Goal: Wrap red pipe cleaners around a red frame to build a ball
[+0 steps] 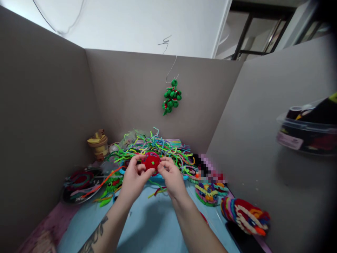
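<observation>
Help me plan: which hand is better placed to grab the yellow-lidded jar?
Probably the left hand: the yellow-lidded jar stands left of the red piece both hold; the right hand would cross over.

A craft cubicle: grey partition walls (pixel 52 116) enclose a blue desk (pixel 155 225), pipe cleaners (pixel 155 146) heaped at its back edge, finished woven pieces (pixel 244 214) at its right edge.

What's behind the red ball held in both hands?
Behind the red ball, between left hand and right hand, lies a pile of coloured pipe cleaners; ball and hands hide its near edge.
</observation>
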`<state>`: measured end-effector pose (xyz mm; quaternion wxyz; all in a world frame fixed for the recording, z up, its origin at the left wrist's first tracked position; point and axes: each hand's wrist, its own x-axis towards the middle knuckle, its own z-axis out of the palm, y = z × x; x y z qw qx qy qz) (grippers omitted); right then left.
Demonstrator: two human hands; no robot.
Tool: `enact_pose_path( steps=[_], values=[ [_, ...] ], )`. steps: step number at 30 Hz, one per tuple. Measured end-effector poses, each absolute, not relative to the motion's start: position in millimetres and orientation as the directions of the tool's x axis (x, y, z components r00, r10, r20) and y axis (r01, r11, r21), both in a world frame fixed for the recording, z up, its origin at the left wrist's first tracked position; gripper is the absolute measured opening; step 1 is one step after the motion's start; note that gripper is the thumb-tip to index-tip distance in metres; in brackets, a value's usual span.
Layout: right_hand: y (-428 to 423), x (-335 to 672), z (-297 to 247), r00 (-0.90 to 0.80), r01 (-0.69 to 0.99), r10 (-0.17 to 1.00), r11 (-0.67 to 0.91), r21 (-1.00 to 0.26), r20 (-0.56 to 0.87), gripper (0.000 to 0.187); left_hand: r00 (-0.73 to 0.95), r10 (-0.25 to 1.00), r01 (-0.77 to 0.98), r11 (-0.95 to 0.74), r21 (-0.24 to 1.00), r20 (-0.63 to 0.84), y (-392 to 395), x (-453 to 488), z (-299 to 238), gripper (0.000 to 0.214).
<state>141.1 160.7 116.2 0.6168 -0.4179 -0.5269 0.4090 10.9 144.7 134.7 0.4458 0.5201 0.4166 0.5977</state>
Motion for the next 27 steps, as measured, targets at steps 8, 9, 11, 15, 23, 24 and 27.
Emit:
enact_pose_path(
  steps=[8, 9, 11, 15, 23, 24, 27],
  values=[
    [161, 152, 123, 0.010, 0.036, 0.920, 0.392, -0.919, 0.392, 0.010, -0.028, 0.991, -0.265, -0.133, 0.955, 0.130, 147, 6, 134, 0.055],
    [160, 153, 124, -0.002, 0.077, 0.907, 0.421, -0.904, 0.422, 0.009, -0.023, 0.993, -0.278, -0.116, 0.954, 0.114, 147, 6, 135, 0.055],
    [159, 152, 124, 0.001, 0.175, 0.872, 0.482, -0.858, 0.490, 0.013, -0.009, 0.996, -0.291, -0.088, 0.953, 0.089, 146, 6, 136, 0.056],
    [157, 149, 124, 0.050, 0.371, 0.780, 0.566, -0.736, 0.624, 0.018, 0.019, 0.999, -0.317, -0.038, 0.948, 0.047, 144, 7, 138, 0.059],
    [157, 149, 120, 0.046, 0.547, 0.597, 0.656, -0.520, 0.801, 0.028, 0.076, 0.997, -0.355, 0.019, 0.935, 0.008, 145, 7, 137, 0.061],
    [157, 149, 120, 0.049, 0.556, 0.584, 0.658, -0.508, 0.810, 0.028, 0.083, 0.997, -0.359, 0.021, 0.933, 0.009, 145, 7, 137, 0.060],
    [157, 149, 119, 0.033, 0.573, 0.560, 0.668, -0.475, 0.828, 0.023, 0.083, 0.996, -0.350, 0.024, 0.936, 0.006, 145, 6, 138, 0.058]
  ],
)
